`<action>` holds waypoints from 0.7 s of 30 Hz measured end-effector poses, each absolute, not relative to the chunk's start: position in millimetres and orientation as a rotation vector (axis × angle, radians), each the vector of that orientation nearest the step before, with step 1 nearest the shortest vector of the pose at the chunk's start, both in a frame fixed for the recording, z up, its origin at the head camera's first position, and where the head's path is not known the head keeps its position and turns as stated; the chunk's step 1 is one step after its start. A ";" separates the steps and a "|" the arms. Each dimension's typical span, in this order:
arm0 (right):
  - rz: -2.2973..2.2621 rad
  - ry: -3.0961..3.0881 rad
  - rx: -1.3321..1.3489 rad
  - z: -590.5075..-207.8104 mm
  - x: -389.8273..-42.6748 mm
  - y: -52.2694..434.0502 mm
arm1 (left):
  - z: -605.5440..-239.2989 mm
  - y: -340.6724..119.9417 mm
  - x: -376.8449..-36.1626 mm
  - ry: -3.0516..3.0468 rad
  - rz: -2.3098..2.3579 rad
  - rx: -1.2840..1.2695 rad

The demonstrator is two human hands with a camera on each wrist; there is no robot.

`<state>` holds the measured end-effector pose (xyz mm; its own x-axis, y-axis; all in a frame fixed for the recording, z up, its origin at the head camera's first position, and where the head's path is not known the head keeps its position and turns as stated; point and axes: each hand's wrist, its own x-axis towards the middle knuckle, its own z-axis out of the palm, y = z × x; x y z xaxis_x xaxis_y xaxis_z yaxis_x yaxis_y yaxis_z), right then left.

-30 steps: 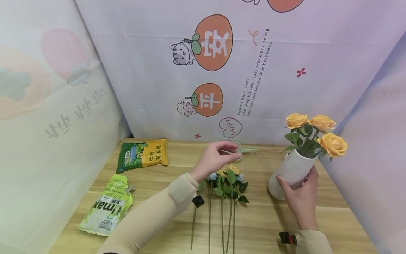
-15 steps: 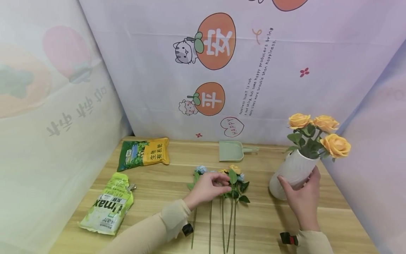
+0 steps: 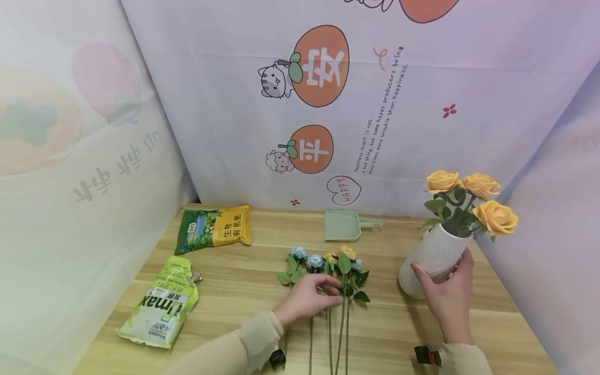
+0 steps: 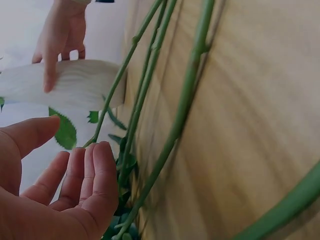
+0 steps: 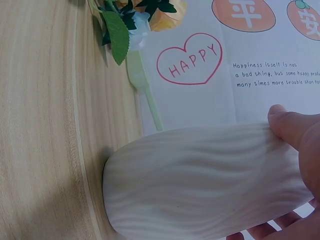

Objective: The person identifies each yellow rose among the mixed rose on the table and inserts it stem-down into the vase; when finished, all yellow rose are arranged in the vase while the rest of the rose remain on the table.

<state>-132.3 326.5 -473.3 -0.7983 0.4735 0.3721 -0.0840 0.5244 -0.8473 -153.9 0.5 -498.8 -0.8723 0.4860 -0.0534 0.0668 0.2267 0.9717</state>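
A white ribbed vase (image 3: 433, 255) tilts to the right on the table, held by my right hand (image 3: 447, 299) with thumb and fingers round its side. Yellow roses (image 3: 495, 217) with green leaves stand in it. My left hand (image 3: 309, 297) hovers over long-stemmed artificial flowers laid side by side, among them a blue flower (image 3: 315, 261) and a yellow flower (image 3: 348, 252). In the left wrist view, the thumb and loosely bent fingers (image 4: 104, 167) are apart beside the green stems (image 4: 150, 70), and nothing is pinched. The left hand hides part of the stems and leaves.
A pale green dustpan (image 3: 342, 225) lies at the back, against the printed backdrop (image 3: 225, 104). To the left are a green and yellow bag (image 3: 213, 229) and a lime-green bag (image 3: 161, 307) with a metal clip (image 3: 195, 277). Fabric walls enclose the wooden table (image 3: 239, 291).
My left hand has come back from over the dustpan toward me, down to the flower stems, uncovering the dustpan and blue flowers. The right hand keeps its hold on the tilted vase.
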 end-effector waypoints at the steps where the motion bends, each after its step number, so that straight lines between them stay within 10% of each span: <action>1: 1.258 -2.187 -0.315 -473.0 -132.3 326.6 | -500.6 1.8 -153.3 2.153 1.681 0.516; 21: 1.258 -2.189 -0.321 -471.3 -132.3 325.6 | -515.0 16.4 -154.0 2.120 1.606 0.451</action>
<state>-132.3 325.6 -471.3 -0.7983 0.4758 0.3692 -0.0795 0.5243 -0.8478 -154.0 16.4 -515.0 -0.8499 0.5058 -0.1479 -0.0054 0.2722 0.9622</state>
